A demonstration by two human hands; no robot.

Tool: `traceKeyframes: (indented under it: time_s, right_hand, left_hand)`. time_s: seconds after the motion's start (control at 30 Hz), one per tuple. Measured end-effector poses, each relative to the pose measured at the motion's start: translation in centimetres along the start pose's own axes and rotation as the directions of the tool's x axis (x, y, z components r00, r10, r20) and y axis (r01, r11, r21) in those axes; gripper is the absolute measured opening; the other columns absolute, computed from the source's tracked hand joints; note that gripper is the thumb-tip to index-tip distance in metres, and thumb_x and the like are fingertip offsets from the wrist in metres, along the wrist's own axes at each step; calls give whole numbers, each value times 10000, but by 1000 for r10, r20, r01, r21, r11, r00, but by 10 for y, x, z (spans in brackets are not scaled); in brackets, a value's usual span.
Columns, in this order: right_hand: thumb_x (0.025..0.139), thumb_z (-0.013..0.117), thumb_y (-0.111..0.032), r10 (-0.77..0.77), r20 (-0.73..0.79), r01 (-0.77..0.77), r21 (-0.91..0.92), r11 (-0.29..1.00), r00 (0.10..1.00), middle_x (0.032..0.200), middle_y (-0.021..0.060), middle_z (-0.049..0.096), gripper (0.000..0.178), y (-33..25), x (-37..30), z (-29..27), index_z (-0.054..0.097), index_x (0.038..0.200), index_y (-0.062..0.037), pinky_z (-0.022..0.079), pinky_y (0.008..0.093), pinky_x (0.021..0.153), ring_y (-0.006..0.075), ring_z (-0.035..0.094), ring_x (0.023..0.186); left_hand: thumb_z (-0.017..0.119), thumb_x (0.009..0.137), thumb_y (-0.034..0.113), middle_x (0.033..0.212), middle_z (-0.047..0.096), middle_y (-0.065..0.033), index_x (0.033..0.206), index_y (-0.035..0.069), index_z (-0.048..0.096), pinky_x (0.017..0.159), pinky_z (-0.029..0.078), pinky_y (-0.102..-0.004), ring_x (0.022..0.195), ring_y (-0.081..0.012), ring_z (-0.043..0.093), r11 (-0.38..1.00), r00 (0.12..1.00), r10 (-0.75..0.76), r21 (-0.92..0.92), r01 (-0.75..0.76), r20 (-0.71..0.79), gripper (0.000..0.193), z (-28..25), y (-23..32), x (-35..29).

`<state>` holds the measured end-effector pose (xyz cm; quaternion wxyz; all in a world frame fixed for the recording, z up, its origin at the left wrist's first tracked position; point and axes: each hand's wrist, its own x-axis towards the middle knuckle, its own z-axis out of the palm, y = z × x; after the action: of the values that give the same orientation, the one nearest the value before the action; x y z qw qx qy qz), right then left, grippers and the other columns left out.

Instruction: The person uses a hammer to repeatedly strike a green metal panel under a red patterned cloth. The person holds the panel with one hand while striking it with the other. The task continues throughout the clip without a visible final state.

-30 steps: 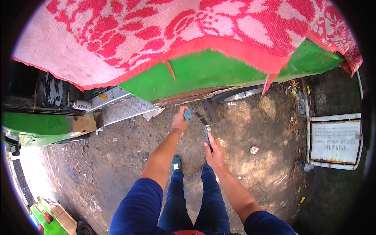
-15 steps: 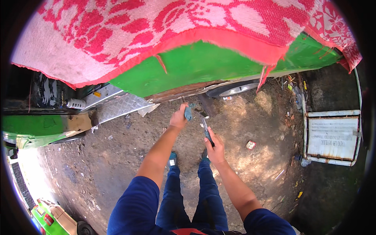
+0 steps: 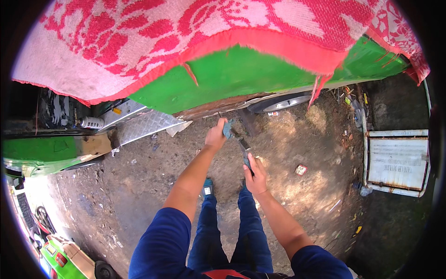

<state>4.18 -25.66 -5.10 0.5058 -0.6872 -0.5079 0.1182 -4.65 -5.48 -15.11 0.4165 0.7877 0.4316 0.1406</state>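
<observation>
My left hand (image 3: pixel 215 135) is closed round a small teal-grey lump (image 3: pixel 227 129) that looks like cloth or a wrapped grip; its kind is unclear. A thin dark tip shows just above the fingers. My right hand (image 3: pixel 255 176) grips a hand tool (image 3: pixel 245 147) by its dark blue-grey handle, its grey metal part pointing up and left at the teal-grey lump. Whether the two touch, I cannot tell. Both hands are held over the bare ground, below the lower edge of a green vehicle panel (image 3: pixel 209 86).
A red and pink patterned cloth (image 3: pixel 153 42) drapes over the panel. Beneath it shows a wheel (image 3: pixel 283 103). At left are a metal tread-plate step (image 3: pixel 144 126) and a spray can (image 3: pixel 92 122). A white-framed sign (image 3: pixel 398 160) lies at right. Litter dots the dirt ground (image 3: pixel 153 204).
The tool in my right hand has turned, now showing a flatter, darker metal side, and stands closer to the teal-grey lump. My left hand has shifted slightly up and right.
</observation>
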Motion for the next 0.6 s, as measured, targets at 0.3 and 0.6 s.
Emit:
traceKeyframes:
  time_s: [0.3, 0.6]
  right_hand:
    - [937, 650, -83, 300, 146, -287, -104, 952, 943, 896, 132, 595, 524, -7, 11, 7, 528, 1443, -152, 499, 365, 641, 268, 596, 708]
    - [935, 649, -51, 432, 112, -431, -37, 902, 895, 953, 125, 643, 494, 2, -6, -2, 553, 1418, -86, 508, 322, 719, 221, 610, 783]
  left_hand:
    - [663, 854, 88, 948, 679, -244, 1206, 179, 425, 750, 486, -567, 923, -496, 629, 996, 994, -88, -32, 86, -66, 435, 11, -30, -12]
    - [666, 831, 57, 1064, 668, -214, 1220, 191, 450, 781, 498, -541, 970, -477, 626, 996, 999, -26, -85, 24, -22, 464, 3, -18, -9]
